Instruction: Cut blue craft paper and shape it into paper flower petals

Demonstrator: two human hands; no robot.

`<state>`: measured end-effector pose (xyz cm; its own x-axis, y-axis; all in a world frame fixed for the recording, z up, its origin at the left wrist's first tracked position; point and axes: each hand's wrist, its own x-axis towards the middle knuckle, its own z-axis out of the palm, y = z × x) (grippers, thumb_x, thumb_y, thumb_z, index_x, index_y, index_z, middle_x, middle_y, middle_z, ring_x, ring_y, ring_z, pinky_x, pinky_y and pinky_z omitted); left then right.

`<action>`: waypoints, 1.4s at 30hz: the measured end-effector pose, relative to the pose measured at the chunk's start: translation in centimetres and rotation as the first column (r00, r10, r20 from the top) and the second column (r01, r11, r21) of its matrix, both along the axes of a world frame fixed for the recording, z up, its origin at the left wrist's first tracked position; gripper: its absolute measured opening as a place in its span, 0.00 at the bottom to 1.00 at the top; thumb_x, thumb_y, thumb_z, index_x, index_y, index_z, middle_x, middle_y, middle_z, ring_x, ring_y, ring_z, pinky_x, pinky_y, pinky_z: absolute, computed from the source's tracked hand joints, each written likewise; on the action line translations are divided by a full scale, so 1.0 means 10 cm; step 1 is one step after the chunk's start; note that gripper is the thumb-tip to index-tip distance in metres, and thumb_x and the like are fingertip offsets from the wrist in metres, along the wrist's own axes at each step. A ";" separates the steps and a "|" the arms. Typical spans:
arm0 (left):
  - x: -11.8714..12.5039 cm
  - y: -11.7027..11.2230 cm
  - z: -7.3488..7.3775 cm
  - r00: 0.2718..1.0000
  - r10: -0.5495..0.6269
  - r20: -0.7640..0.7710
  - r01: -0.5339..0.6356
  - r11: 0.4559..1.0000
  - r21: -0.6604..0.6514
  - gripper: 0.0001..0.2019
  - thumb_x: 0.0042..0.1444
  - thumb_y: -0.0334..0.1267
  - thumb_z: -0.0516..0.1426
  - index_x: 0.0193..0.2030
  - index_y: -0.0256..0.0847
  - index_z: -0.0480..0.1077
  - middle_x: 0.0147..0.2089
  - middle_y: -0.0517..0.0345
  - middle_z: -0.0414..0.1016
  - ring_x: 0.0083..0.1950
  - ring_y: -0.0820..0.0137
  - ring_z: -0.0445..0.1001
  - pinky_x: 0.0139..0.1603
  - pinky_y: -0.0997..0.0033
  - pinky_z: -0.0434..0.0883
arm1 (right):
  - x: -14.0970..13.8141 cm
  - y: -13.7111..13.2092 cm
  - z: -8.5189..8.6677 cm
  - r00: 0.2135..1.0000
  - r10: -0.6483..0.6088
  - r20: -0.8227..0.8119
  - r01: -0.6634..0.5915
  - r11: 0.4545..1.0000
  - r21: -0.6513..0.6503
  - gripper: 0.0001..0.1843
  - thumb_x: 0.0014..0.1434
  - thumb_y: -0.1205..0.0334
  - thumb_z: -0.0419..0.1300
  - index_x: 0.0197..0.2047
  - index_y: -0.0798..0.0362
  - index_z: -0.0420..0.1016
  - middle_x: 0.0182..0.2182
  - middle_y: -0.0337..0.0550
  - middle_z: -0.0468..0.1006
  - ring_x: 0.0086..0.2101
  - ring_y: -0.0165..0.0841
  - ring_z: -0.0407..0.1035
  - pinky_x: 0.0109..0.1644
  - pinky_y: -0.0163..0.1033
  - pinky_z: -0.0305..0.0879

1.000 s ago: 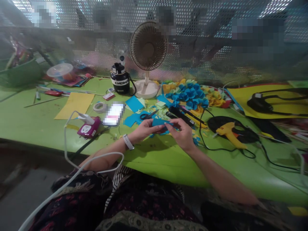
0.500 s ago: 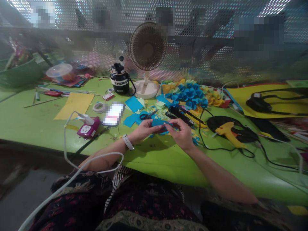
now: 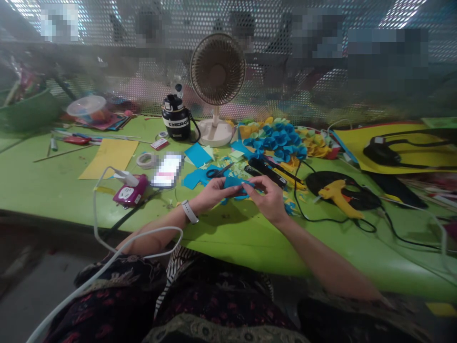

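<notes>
Between my two hands is a small piece of blue paper (image 3: 233, 181), raised a little above the green table (image 3: 228, 228). My left hand (image 3: 216, 193) pinches its left side, thumb along the lower edge. On its right side the fingers of my right hand (image 3: 266, 195) are closed on the same paper. Dark scissors (image 3: 218, 171) lie just behind my left hand on blue paper pieces (image 3: 194, 178). Past my right hand is a black stapler-like tool (image 3: 266, 170). A heap of blue folded paper pieces (image 3: 280, 138) sits farther back.
At the back stand a fan (image 3: 217, 71) and a black bottle (image 3: 176, 119). On the left are a phone (image 3: 167, 170), a tape roll (image 3: 146, 160), yellow paper (image 3: 109, 158) and a purple power socket (image 3: 130, 190). A yellow glue gun (image 3: 339, 197) and its cord lie right.
The view has shifted very slightly. Both hands keep the same hold on the blue paper, with hardly any movement.
</notes>
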<state>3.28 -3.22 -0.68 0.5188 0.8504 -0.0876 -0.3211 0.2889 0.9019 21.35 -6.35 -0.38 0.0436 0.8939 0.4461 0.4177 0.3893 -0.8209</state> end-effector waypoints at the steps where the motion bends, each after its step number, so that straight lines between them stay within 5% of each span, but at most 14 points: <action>1: 0.00 0.00 0.00 1.000 -0.001 0.000 0.001 1.000 0.001 0.22 0.39 0.48 0.74 0.37 0.34 0.79 0.39 0.51 0.84 0.40 0.68 0.83 0.56 0.61 0.76 | 0.00 0.00 0.00 1.000 0.000 -0.008 0.000 1.000 -0.005 0.14 0.57 0.47 0.66 0.35 0.49 0.75 0.32 0.41 0.81 0.33 0.35 0.76 0.41 0.42 0.76; 9: 0.00 0.00 0.00 0.999 0.013 0.036 -0.011 0.999 -0.052 0.22 0.39 0.45 0.74 0.38 0.34 0.79 0.41 0.50 0.84 0.41 0.67 0.83 0.56 0.60 0.76 | 0.04 0.05 0.00 0.991 -0.048 -0.125 0.039 0.996 -0.077 0.17 0.60 0.43 0.61 0.38 0.49 0.70 0.32 0.41 0.78 0.31 0.33 0.73 0.37 0.39 0.72; 17: 0.01 -0.01 0.04 0.999 -0.007 0.034 0.008 0.999 -0.033 0.22 0.39 0.45 0.74 0.38 0.34 0.79 0.39 0.52 0.84 0.39 0.68 0.83 0.55 0.63 0.76 | 0.02 0.03 0.05 0.999 0.020 -0.027 -0.023 0.995 -0.099 0.17 0.59 0.46 0.63 0.29 0.49 0.69 0.26 0.37 0.73 0.28 0.32 0.68 0.35 0.38 0.68; 27: -0.10 0.02 0.13 0.974 -0.150 -0.167 0.148 0.989 -0.023 0.23 0.41 0.50 0.73 0.33 0.30 0.79 0.34 0.44 0.84 0.33 0.67 0.82 0.43 0.64 0.80 | 0.09 0.06 0.14 0.991 0.048 -0.122 -0.072 0.976 -0.205 0.20 0.54 0.44 0.66 0.25 0.50 0.67 0.20 0.33 0.63 0.23 0.28 0.56 0.27 0.36 0.55; 35: -0.09 0.03 0.11 0.983 -0.093 -0.160 0.096 0.995 0.009 0.28 0.38 0.54 0.73 0.34 0.29 0.77 0.32 0.46 0.83 0.32 0.68 0.82 0.42 0.66 0.80 | 0.05 0.05 0.15 0.910 0.195 -0.366 -0.356 0.820 -0.448 0.21 0.42 0.46 0.75 0.29 0.53 0.76 0.24 0.38 0.76 0.26 0.30 0.68 0.35 0.39 0.67; 42: -0.10 0.04 0.12 0.974 -0.104 -0.199 0.109 0.994 0.013 0.23 0.45 0.50 0.72 0.33 0.28 0.76 0.33 0.44 0.83 0.31 0.69 0.82 0.42 0.65 0.79 | 0.07 0.09 0.11 0.884 0.224 -0.411 -0.406 0.805 -0.434 0.17 0.43 0.50 0.75 0.28 0.54 0.79 0.24 0.39 0.79 0.24 0.29 0.68 0.34 0.40 0.69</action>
<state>2.26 -2.82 0.51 0.5812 0.7941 -0.1780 -0.1041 0.2894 0.9515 22.08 -5.50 0.73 -0.2201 0.9743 -0.0478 0.0197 -0.0445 -0.9988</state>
